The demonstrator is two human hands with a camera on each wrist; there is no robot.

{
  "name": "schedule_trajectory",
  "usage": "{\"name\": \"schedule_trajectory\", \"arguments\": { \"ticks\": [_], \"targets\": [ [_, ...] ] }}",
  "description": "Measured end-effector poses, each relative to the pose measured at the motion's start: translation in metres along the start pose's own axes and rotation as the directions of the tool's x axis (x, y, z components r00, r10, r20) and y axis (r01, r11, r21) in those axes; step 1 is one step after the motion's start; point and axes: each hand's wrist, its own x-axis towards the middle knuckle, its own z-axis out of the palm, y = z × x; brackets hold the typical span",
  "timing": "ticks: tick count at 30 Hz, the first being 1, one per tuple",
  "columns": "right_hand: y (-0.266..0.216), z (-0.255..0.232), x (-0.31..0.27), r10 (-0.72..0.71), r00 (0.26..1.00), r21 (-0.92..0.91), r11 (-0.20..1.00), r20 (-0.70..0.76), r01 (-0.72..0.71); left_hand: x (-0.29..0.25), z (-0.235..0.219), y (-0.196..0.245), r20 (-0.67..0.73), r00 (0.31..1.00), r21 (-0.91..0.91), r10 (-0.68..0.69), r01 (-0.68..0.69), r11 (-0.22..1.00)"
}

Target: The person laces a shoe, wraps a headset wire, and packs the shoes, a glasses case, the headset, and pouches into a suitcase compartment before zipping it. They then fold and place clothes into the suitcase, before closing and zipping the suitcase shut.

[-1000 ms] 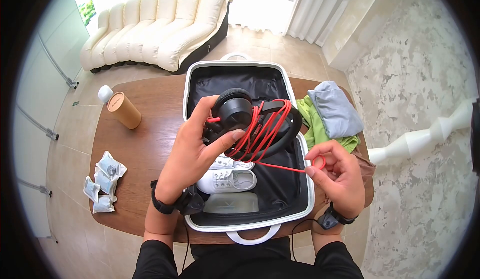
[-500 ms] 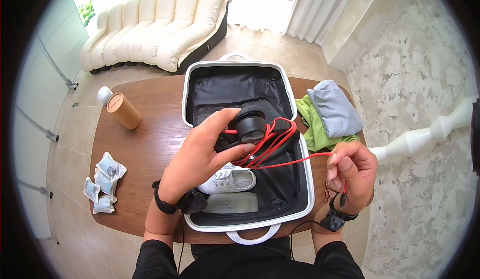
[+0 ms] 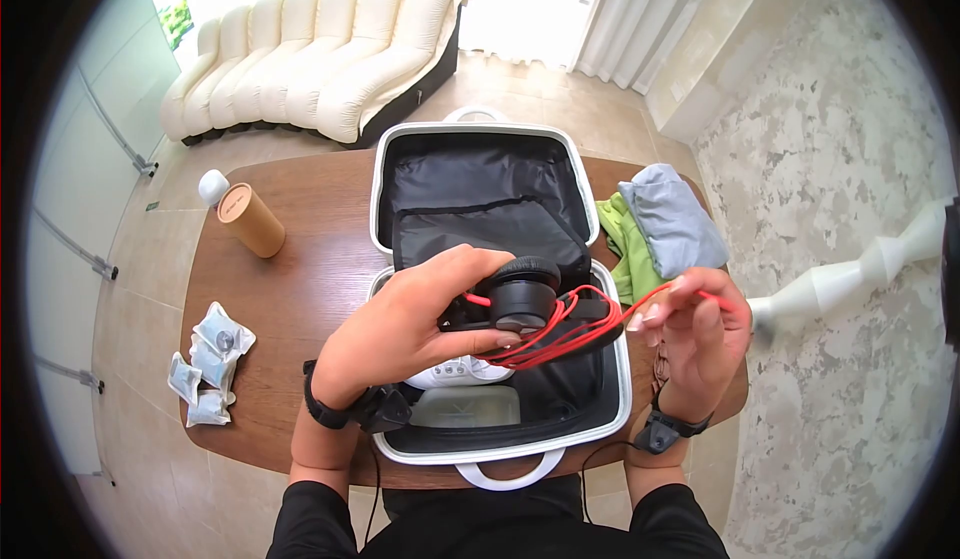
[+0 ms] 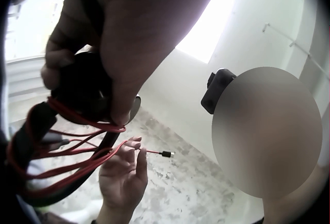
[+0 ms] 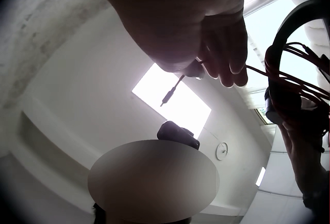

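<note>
Over an open suitcase [image 3: 622,399], my left hand [image 3: 390,334] holds black headphones [image 3: 522,297], thumb and fingers on either side of one ear cup. Red cable [image 3: 585,319] is wound in loops around the headband. A free length of it runs across to my right hand [image 3: 705,344], which pinches it with raised fingers. Beyond those fingers the cable ends in a small black plug [image 4: 167,154], seen in the left wrist view. Below the headphones, a white shoe [image 3: 452,372] and a translucent grey case [image 3: 465,407] lie in the suitcase's near half, the shoe partly covered by my hand.
Folded grey-blue and green clothes [image 3: 675,224] lie right of the suitcase on the wooden table [image 3: 300,359]. At the left are a brown cardboard tube [image 3: 250,221], a white rounded object [image 3: 212,188] and several small clear packets [image 3: 215,359]. A cream sofa [image 3: 310,59] stands beyond.
The left hand has brought the headphones lower and to the right, tilting them. My right hand has moved right and up with the cable end, then slightly back toward the coils.
</note>
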Motion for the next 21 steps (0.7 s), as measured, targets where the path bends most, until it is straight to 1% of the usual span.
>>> {"name": "schedule_trajectory", "arguments": {
  "ticks": [1,4,5,6,7,8,10,11,13,14,15,16,17,18,20,21],
  "targets": [
    [0.001,0.004,0.000,0.020,0.998,0.011,1.000,-0.064,-0.020,0.000,0.000,0.000,0.000,1.000,0.000,-0.001,0.001,1.000],
    [0.004,0.005,0.004,0.009,0.998,0.011,1.000,-0.070,-0.009,0.002,0.001,-0.001,0.011,0.999,0.042,0.037,-0.038,0.998],
    [0.005,0.003,0.004,0.009,0.998,0.011,1.000,-0.070,-0.009,0.001,0.001,0.000,0.048,0.998,0.051,0.050,-0.052,0.997],
    [0.007,0.000,0.005,-0.019,0.997,-0.063,0.998,-0.080,0.014,0.001,0.001,0.000,0.086,0.994,0.059,0.062,-0.067,0.996],
    [0.009,-0.002,0.005,-0.049,0.995,-0.137,0.990,-0.088,0.036,0.002,0.001,0.000,0.102,0.989,0.036,0.107,-0.111,0.993],
    [0.010,-0.002,0.007,-0.047,0.995,-0.137,0.990,-0.089,0.035,0.002,0.002,-0.001,0.104,0.989,0.035,0.107,-0.111,0.993],
    [0.013,0.002,0.010,-0.157,0.986,-0.260,0.956,-0.054,0.138,0.001,0.005,-0.001,0.164,0.982,-0.019,0.096,-0.094,0.995],
    [0.011,0.003,0.009,-0.157,0.986,-0.261,0.956,-0.056,0.137,0.001,0.005,-0.001,0.166,0.981,-0.020,0.096,-0.094,0.995],
    [0.004,0.007,0.009,0.033,0.998,-0.135,0.990,-0.052,-0.040,0.002,0.005,-0.001,0.183,0.970,0.005,0.158,-0.162,0.987],
    [0.001,0.010,0.010,0.034,0.998,-0.136,0.990,-0.054,-0.041,0.002,0.006,-0.001,0.192,0.963,0.017,0.189,-0.196,0.980],
    [-0.002,0.014,0.012,0.088,0.992,-0.111,0.989,-0.093,-0.098,0.002,0.006,-0.001,0.194,0.963,0.016,0.189,-0.195,0.981],
    [-0.005,0.017,0.014,0.142,0.981,-0.085,0.985,-0.129,-0.153,0.002,0.007,-0.002,0.201,0.952,-0.011,0.231,-0.234,0.972],
    [-0.005,0.019,0.016,0.171,0.972,-0.053,0.982,-0.161,-0.182,0.002,0.007,-0.002,0.205,0.940,-0.037,0.273,-0.272,0.962],
    [-0.005,0.019,0.017,0.171,0.972,-0.053,0.982,-0.162,-0.182,0.002,0.006,-0.001,0.206,0.939,-0.038,0.274,-0.272,0.962],
    [-0.005,0.018,0.018,0.215,0.971,0.036,0.977,-0.103,-0.212,0.000,0.004,0.002,0.229,0.948,-0.089,0.223,-0.207,0.974],
    [0.000,0.014,0.017,0.214,0.971,0.036,0.977,-0.104,-0.211,0.000,0.003,0.001,0.230,0.947,-0.088,0.223,-0.208,0.974]
  ]
}}
